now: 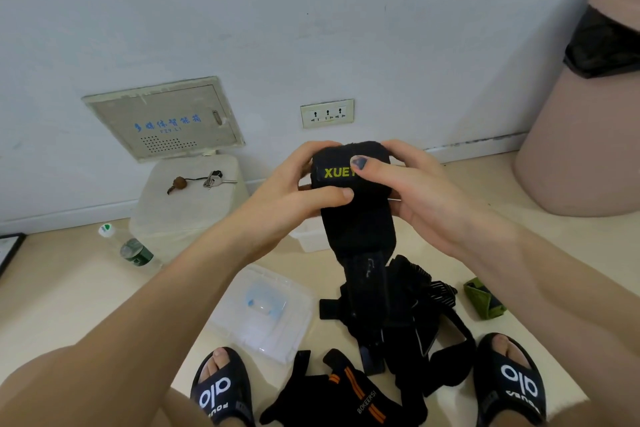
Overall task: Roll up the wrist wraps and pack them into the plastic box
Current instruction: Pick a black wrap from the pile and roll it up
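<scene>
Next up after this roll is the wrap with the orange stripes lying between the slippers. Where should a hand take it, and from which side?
Judging by its pose, pinch the orange-striped wrap at its free strap end, coming from above. That end sticks out clear of the black pile, so rolling could start there.

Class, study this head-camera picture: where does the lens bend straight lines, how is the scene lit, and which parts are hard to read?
Head view: wide-angle lens bows the wall panel and floor edge; light is soft and even, shadows faint; the black wrist wrap in both hands and the strap pile lose detail in darkness; the clear plastic box looks washed out.
</scene>
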`<state>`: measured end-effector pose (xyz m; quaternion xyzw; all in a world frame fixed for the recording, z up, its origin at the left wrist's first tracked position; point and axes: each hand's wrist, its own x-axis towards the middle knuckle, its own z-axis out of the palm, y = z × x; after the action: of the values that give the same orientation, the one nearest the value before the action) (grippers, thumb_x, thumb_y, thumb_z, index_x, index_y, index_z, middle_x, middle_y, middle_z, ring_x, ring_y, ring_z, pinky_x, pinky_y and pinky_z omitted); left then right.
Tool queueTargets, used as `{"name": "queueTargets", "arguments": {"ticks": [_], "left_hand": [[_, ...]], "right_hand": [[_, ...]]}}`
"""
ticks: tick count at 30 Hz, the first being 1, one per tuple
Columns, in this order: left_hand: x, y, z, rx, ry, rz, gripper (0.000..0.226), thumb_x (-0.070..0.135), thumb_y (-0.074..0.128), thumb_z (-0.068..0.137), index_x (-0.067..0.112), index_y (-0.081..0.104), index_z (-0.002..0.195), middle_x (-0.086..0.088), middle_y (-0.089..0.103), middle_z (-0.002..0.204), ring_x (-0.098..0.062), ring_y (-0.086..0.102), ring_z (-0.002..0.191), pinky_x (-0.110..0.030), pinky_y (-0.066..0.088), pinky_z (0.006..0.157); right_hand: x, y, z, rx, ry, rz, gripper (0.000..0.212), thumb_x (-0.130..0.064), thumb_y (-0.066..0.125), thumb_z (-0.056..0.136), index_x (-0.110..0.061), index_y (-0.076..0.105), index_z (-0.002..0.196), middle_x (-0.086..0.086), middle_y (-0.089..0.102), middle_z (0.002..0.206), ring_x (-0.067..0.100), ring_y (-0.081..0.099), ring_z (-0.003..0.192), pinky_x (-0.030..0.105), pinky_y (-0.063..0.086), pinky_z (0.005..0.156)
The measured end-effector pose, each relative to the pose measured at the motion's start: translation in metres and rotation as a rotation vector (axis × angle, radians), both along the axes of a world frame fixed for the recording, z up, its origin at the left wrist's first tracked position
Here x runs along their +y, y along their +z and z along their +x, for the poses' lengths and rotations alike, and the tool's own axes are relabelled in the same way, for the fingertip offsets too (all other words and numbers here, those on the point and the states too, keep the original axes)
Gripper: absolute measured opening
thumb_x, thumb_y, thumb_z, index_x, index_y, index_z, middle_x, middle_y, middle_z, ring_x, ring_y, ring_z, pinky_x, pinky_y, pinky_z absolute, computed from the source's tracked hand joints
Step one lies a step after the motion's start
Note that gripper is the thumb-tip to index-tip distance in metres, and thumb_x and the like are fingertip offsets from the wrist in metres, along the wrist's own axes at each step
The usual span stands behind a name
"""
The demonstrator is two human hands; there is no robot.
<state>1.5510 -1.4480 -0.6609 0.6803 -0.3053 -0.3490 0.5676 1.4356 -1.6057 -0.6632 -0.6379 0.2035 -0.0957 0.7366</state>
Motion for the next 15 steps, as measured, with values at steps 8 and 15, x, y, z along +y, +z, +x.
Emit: {"name": "queueTargets", "arguments": {"ticks": [8, 15], "left_hand": [[0.0002, 0.0036, -0.0010, 0.128, -0.010, -0.048, 0.033, 0.018, 0.061, 0.101, 0.025, 0.057, 0.133, -0.014, 0.069, 0.118, -0.021, 0.072, 0.101, -0.029, 0.058, 0.083], [0.0024, 0.0016, 0.0045, 0.055, 0.011, -0.119, 0.052, 0.013, 0.074, 0.085, 0.028, 0.059, 0.132, -0.018, 0.061, 0.133, -0.032, 0.069, 0.113, -0.040, 0.058, 0.095]], "right_hand": [[-0.0008, -0.0010, -0.0011, -0.051, 0.010, -0.006, 0.035, -0.020, 0.074, 0.092, -0.018, 0.067, 0.126, 0.018, 0.072, 0.121, 0.028, 0.074, 0.106, 0.042, 0.060, 0.093], [0.0029, -0.0029, -0.0019, 0.081, 0.072, 0.067, 0.044, -0.046, 0.071, 0.092, -0.026, 0.064, 0.130, 0.000, 0.076, 0.116, 0.019, 0.075, 0.103, 0.041, 0.059, 0.090]]}}
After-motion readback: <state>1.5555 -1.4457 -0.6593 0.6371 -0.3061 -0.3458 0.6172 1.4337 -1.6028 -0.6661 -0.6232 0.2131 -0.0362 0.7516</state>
